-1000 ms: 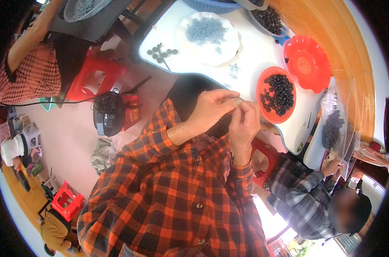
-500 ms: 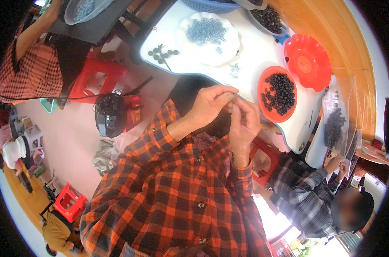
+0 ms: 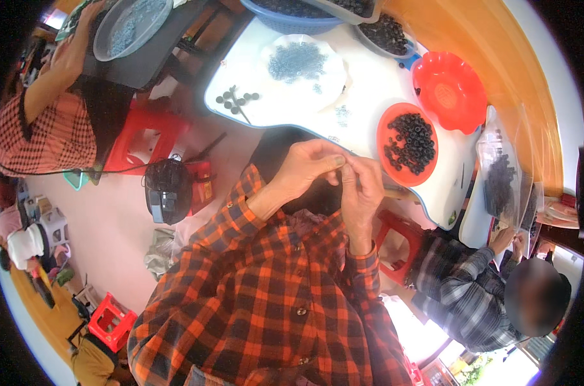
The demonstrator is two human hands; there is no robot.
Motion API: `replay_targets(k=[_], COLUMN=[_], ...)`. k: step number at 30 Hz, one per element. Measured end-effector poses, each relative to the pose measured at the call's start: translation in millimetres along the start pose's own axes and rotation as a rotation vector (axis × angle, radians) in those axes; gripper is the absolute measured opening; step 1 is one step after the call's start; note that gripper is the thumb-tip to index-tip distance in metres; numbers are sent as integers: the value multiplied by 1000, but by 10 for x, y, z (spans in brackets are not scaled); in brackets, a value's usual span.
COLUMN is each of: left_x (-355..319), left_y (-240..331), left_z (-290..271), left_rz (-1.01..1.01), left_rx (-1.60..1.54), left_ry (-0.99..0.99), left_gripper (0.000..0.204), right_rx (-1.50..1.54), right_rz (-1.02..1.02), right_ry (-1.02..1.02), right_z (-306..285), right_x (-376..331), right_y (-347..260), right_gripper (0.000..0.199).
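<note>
My left hand and my right hand meet at the fingertips in front of the table's near edge. Both are closed in a pinch, and whatever lies between the fingers is hidden or too small to make out. Right of them, a shallow orange-red dish holds many small black ring-shaped parts. Farther off, a white scalloped plate carries a heap of tiny clear bluish pieces. A few more clear pieces lie on the white tabletop between plate and hands.
Several black round parts sit beside a thin dark stick at the table's left end. A red scalloped bowl, a tub of black parts and a blue basket stand farther back. Co-workers sit left and right; a red stool is close by.
The view has shifted a little, so the table and dishes appear displaced leftward. My hands stay pinched together, with the left fingers slightly more curled and the right fingertips drawn closer together.
</note>
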State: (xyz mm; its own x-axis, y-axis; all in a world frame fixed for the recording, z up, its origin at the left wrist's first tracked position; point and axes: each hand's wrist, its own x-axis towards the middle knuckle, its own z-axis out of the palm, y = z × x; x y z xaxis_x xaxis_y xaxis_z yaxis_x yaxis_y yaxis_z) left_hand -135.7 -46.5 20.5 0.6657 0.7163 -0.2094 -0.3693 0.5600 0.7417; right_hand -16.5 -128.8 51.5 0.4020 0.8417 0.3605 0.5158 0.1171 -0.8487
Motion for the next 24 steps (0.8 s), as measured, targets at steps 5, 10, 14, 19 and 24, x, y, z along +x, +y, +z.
replay_targets(k=[5,10,14,19,24], left_x=[11,15,39,211,585], left_y=[-37,-90,-37,281,854], left_z=[-11,43,20,44,76], left_rz=[-45,-60,-76,0,293], left_rx=[8,-129,-129,51,345], left_ry=[17,67,21,44,149], left_gripper=[14,14,15,19,27], right_rx=[4,-30,4,104,115], right_rz=[-2,-9,-29,82,114], right_ry=[4,50,63,134,49], right_z=[-13,17,5,-37,-27], right_x=[-14,-3,-6,3,-2], right_y=[30,28,104,130,150], right_gripper=[14,10,11,9,8])
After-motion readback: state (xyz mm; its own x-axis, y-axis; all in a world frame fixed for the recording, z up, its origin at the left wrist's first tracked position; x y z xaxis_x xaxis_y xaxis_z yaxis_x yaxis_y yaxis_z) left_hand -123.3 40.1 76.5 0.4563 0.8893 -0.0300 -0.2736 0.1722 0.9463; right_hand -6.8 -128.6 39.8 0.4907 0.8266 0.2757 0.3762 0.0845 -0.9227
